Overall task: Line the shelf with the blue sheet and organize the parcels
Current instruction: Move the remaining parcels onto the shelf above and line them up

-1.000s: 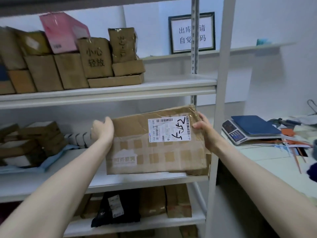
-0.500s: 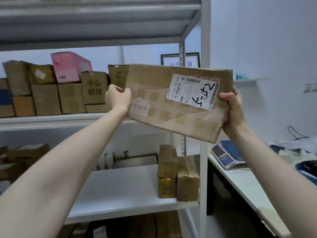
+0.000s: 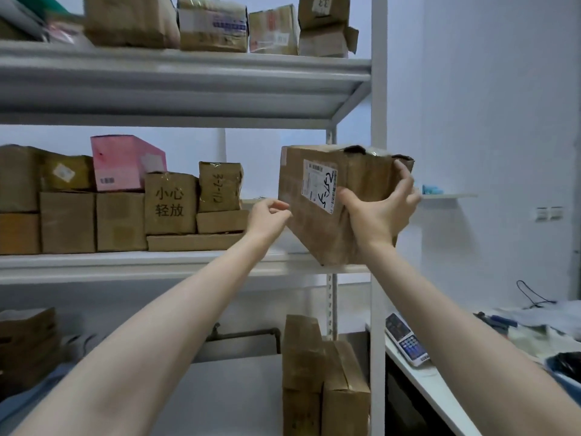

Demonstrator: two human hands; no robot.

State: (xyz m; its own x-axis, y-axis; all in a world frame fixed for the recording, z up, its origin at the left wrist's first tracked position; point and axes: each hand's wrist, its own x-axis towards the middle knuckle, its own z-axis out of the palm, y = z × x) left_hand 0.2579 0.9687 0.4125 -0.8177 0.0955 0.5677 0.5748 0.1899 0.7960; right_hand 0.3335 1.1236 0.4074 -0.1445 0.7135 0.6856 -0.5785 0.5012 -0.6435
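Brown cardboard parcel [image 3: 311, 231], wrapped in glossy clear tape and bearing a white shipping label [image 3: 319, 187] with black handwriting, is held tilted at the right end of a white metal shelf [image 3: 157, 262], its lowest corner near the shelf's front edge. The right hand [image 3: 377, 215] grasps its right side, thumb on the front face, fingers hooked over the far edge. The left hand [image 3: 267, 217] has curled fingers at the left edge; whether it grips cannot be told. The parcel looks stiff, fairly light and tape-slick, so opposite edges seem the safest hold.
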